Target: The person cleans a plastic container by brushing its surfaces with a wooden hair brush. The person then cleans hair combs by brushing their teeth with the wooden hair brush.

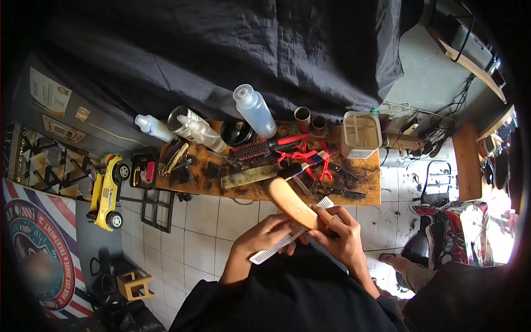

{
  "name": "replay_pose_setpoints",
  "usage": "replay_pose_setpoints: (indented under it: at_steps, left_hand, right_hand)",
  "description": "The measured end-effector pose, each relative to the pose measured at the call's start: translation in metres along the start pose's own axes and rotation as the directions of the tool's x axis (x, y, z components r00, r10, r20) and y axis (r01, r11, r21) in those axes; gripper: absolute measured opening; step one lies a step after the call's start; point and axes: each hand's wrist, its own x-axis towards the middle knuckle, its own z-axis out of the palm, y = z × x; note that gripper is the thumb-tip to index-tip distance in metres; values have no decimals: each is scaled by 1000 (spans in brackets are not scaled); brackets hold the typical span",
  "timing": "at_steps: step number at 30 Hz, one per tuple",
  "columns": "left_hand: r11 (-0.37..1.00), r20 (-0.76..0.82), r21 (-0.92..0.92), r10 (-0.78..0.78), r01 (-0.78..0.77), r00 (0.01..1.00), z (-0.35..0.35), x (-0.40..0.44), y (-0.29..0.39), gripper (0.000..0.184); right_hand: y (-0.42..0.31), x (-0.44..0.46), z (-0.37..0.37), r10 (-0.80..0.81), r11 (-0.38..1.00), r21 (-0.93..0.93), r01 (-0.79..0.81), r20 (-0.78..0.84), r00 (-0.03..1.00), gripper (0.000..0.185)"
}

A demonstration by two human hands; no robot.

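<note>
In front of my black-clothed torso I hold a curved, light wooden brush (292,202) and a long white comb (276,248). My right hand (342,235) is closed around the near end of the brush, thumb and fingers pinching it. The comb slants beneath the brush, its upper end showing beside my right fingers. My left hand (268,232) is closed on the comb, its fingertips reaching under the brush; part of its grip is hidden. Just beyond lies a wooden table (254,193) with a yellowish comb (251,176), a red-handled round brush (265,148) and red hair clips (321,166).
Bottles, including a bluish spray bottle (257,113), stand along the table's back beside a clear plastic tub (360,135). A black cloth (221,50) hangs behind. A yellow toy car (105,191) is at left. Another person's leg (412,274) shows at lower right.
</note>
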Motion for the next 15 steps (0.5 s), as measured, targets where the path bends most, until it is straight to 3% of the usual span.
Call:
replay_pose_setpoints:
  at_steps: [2, 5, 7, 11, 13, 15]
  left_hand:
    - [999, 8, 44, 26, -26, 1000, 3, 5, -13, 27]
    - [997, -174, -67, 30, -43, 984, 12, 3, -15, 29]
    - [959, -334, -214, 105, -184, 937, 15, 1, -14, 34]
    - [881, -343, -333, 219, -337, 913, 9, -2, -18, 37]
    - [869, -279, -395, 195, -298, 940, 7, 1, -22, 31]
    - [989, -389, -47, 111, -141, 914, 6, 9, -31, 30]
  right_hand:
    - [0, 5, -4, -19, 1000, -14, 19, 18, 1000, 49]
    - [2, 9, -17, -6, 1000, 17, 5, 67, 998, 48]
    - [13, 9, -23, -22, 999, 33, 20, 79, 997, 47]
    - [18, 13, -26, 43, 999, 27, -46, 103, 994, 47]
    - [15, 18, -14, 18, 999, 25, -22, 150, 989, 45]
    - [9, 29, 3, -102, 994, 57, 92, 205, 973, 46]
